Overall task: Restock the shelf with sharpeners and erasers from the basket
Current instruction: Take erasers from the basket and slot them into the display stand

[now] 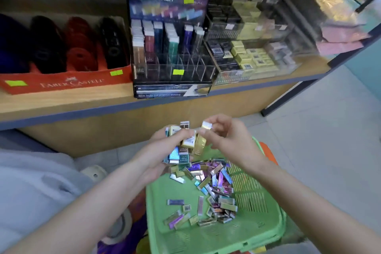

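A green plastic basket point(259, 222) sits low in front of me, holding several slim metallic erasers point(208, 187) in gold, purple and teal. Above its far end my left hand point(165, 150) grips a bundle of erasers point(181, 146). My right hand point(228, 138) pinches one gold eraser point(203, 136) right beside that bundle. On the wooden shelf point(61, 101) stands the black HI-POLYMER eraser display point(169, 47), with some front compartments bare.
A red Faber-Castell box point(61, 82) with dark oval sharpeners stands at the shelf's left. Clear acrylic trays point(253, 51) of black and yellow erasers stand to the right. Grey cloth and a tape roll point(121, 227) lie at lower left. Tiled floor spreads to the right.
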A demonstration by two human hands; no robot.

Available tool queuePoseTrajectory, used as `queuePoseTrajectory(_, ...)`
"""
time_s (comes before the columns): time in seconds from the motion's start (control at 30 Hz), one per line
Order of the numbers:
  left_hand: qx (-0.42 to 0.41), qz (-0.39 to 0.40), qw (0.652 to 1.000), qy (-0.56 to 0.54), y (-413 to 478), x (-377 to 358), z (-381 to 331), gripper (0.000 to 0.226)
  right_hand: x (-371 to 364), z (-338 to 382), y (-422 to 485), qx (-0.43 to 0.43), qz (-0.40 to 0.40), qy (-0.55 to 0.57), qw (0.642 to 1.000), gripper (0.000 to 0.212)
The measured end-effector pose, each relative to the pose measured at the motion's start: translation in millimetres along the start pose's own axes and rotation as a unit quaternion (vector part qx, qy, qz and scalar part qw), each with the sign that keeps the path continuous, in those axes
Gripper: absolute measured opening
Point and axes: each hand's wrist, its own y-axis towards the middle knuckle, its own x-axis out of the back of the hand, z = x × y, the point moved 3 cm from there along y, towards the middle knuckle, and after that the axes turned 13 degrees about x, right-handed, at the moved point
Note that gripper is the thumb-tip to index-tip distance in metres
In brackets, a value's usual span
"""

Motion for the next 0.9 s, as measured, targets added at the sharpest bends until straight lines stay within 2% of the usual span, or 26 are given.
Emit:
queuePoseTrajectory(0.2, -0.087, 0.025, 0.996, 0.006, -33, 14, -61, 0.022, 16, 66, 52, 0.119, -0.098, 0.011, 0.988, 0.006)
queuePoseTrajectory(0.33, -0.118, 0.042, 0.992, 0.007, -47, 22, -81, 0.017, 21, 90, 91, 0.148, -0.181, 0.015, 0.972, 0.01)
queuePoseTrajectory(0.5, -0.131, 0.049, 0.99, 0.0, -50, 25, -87, 0.02, 23, 96, 133, 0.182, -0.24, -0.091, 0.949, 0.016)
queuePoseTrajectory(0.67, -0.125, 0.05, 0.991, -0.007, -48, 27, -93, 0.024, 32, 84, 162, 0.195, -0.226, -0.246, 0.922, 0.008)
queuePoseTrajectory(0.73, -0.125, 0.051, 0.991, -0.011, -47, 27, -96, 0.024, 37, 76, 170, 0.189, -0.19, -0.298, 0.916, 0.004)
queuePoseTrajectory(0.9, -0.118, 0.062, 0.991, -0.023, -48, 23, -102, 0.025, 41, 63, 181, 0.185, -0.098, -0.34, 0.917, 0.008)
